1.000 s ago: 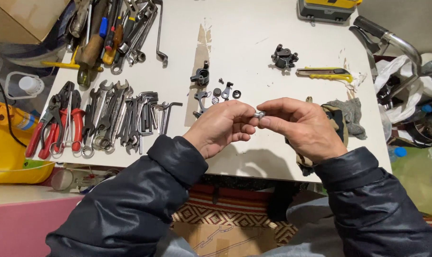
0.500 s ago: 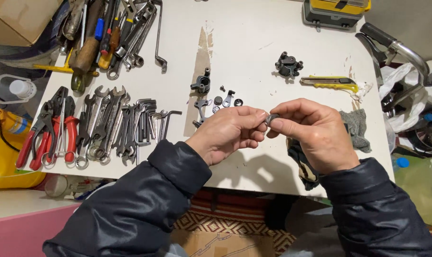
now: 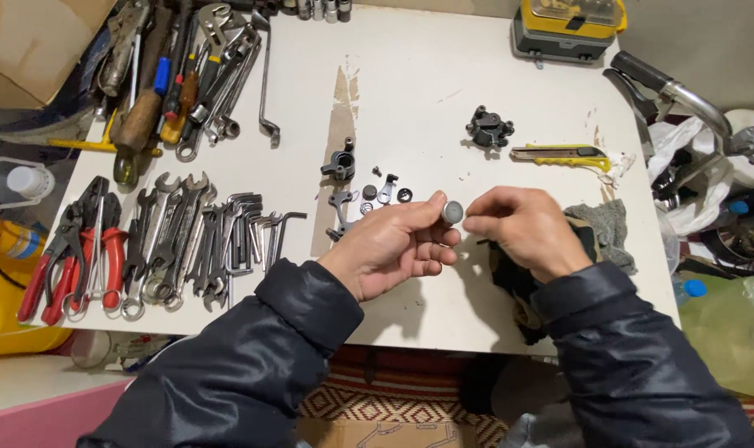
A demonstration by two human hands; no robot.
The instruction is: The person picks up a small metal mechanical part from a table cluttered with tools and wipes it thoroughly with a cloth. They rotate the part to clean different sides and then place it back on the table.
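white table [image 3: 443,99] is the landmark, everything below placed against it. biggest lot on it: the row of wrenches and hex keys [image 3: 202,232] on its left half, red-handled pliers [image 3: 78,249] at its left edge, a heap of screwdrivers and spanners [image 3: 186,66] at its far-left corner. yellow-and-grey case [image 3: 566,25] at the far edge, right of centre. grey rag [image 3: 609,228] near the right edge, with a dark camouflage cloth [image 3: 518,290] lying just beside it toward the near edge. yellow utility knife [image 3: 563,154] on the right half, with a black round part [image 3: 486,129] just left of it. mid-table: a black bracket [image 3: 339,163] and a scatter of small black parts and washers [image 3: 377,195] close by.

left hand [image 3: 389,245] over the table's middle, toward the near edge, fingers curled in, thumb and forefinger clamped on a small round metal disc [image 3: 452,211]. disc sits at the very tips, flat face up toward the camera, clear of the tabletop. right hand [image 3: 522,228] just beside it, fingers bunched together, fingertips [image 3: 470,222] at the disc's right edge. touching or a hair off, can't tell. whether the right hand pinches anything, can't tell either.
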